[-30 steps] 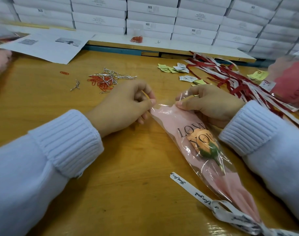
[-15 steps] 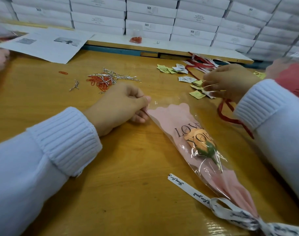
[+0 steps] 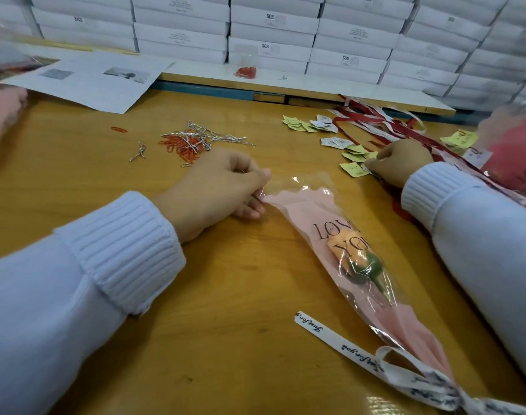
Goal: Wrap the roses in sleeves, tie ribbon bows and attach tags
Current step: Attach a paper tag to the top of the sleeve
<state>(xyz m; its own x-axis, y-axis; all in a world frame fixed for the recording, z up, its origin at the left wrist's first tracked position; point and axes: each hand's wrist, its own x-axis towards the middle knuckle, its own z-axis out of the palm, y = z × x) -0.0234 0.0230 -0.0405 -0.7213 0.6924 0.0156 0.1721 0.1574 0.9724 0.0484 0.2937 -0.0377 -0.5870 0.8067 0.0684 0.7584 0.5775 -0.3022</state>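
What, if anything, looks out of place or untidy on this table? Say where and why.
One orange paper clip lies alone, left of the clip pile. Tags lie scattered and ribbons tangled at far right. Nothing looks damaged.

Pink black-lettered sleeve (image 3: 297,205), orange rose (image 3: 344,250), yellow tags (image 3: 354,169)

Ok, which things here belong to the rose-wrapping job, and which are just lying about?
Job: sleeve, pinched by left hand; rose inside; white ribbon bow; yellow tags at right hand; red ribbons; paper clips, probably.
Lying about: printed sheets; stacked white boxes.
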